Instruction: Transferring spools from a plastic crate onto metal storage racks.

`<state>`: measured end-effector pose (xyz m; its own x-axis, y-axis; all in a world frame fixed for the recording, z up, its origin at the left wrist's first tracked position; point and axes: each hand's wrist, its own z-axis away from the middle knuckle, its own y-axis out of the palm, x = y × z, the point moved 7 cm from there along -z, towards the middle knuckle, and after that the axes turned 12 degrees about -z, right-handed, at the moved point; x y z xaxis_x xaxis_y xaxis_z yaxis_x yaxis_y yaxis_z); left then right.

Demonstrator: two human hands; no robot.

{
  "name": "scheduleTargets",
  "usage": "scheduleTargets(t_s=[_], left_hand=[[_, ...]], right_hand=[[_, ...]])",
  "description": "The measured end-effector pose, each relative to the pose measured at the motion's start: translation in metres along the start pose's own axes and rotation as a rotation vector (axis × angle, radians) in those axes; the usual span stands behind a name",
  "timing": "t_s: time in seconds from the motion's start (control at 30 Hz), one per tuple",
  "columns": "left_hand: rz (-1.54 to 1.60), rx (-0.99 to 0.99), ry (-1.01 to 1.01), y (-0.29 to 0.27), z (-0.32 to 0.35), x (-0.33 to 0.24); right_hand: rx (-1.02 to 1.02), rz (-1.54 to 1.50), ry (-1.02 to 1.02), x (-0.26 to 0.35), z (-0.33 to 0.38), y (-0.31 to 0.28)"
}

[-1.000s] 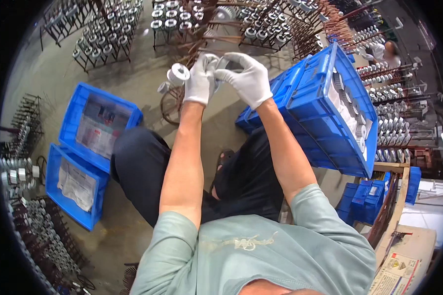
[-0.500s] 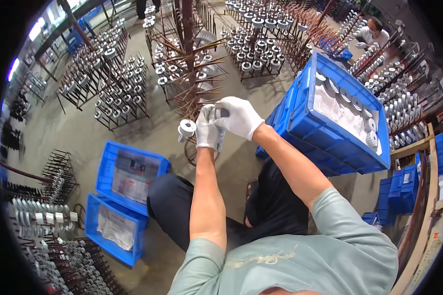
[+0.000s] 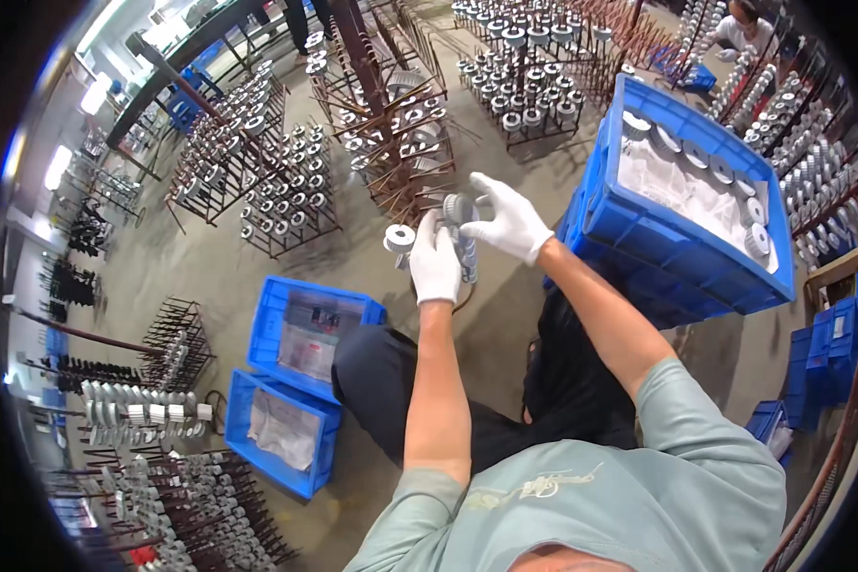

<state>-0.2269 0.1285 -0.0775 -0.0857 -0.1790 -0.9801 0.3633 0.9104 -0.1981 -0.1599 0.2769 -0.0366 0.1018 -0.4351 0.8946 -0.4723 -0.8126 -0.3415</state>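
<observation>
Both hands wear white gloves and meet in front of me at a rack of rusty spikes (image 3: pixel 402 181). A grey toothed metal wheel (image 3: pixel 458 207) sits between them. My left hand (image 3: pixel 436 265) has its fingers closed against the wheel's near left side; its fingertips are partly hidden. My right hand (image 3: pixel 513 227) is at the wheel's right, thumb and fingers spread apart. Just left of my left hand, a pale ring-shaped wheel (image 3: pixel 399 238) with a dark central hole faces up. Below the hands, more grey parts (image 3: pixel 468 259) show partly, next to the left glove.
On my right stands a stacked blue crate (image 3: pixel 686 224) with a white lining and several metal wheels along its far side. Two low blue crates (image 3: pixel 269 324) (image 3: pixel 235 419) lie on the floor at left. Loaded spike racks (image 3: pixel 291 195) surround me. A person (image 3: pixel 745 36) crouches far right.
The view has shifted, so the surroundings sit farther right. My right hand's fingers have spread from around the toothed wheel, which now shows more plainly between the hands.
</observation>
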Motion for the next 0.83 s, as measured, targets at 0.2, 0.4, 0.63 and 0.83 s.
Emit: scheduleTargets(t_s=[0.2,0.4,0.63,0.83], left_hand=[[-0.414,-0.53,0.506,-0.096,0.06,-0.174],[-0.672,-0.581,0.55,-0.103,-0.053,-0.303],[0.263,0.587,0.7,-0.092,-0.174,-0.294],[0.472,1.569,0.508,-0.132,-0.167,-0.304]], right_hand=[[-0.153,-0.203,0.266,-0.041,0.038,-0.026],[-0.309,-0.065,0.23,-0.059,0.038,-0.05],[-0.341,-0.239,0.291,-0.065,0.035,-0.046],[-0.286,-0.226,0.298,-0.068,0.036,-0.053]])
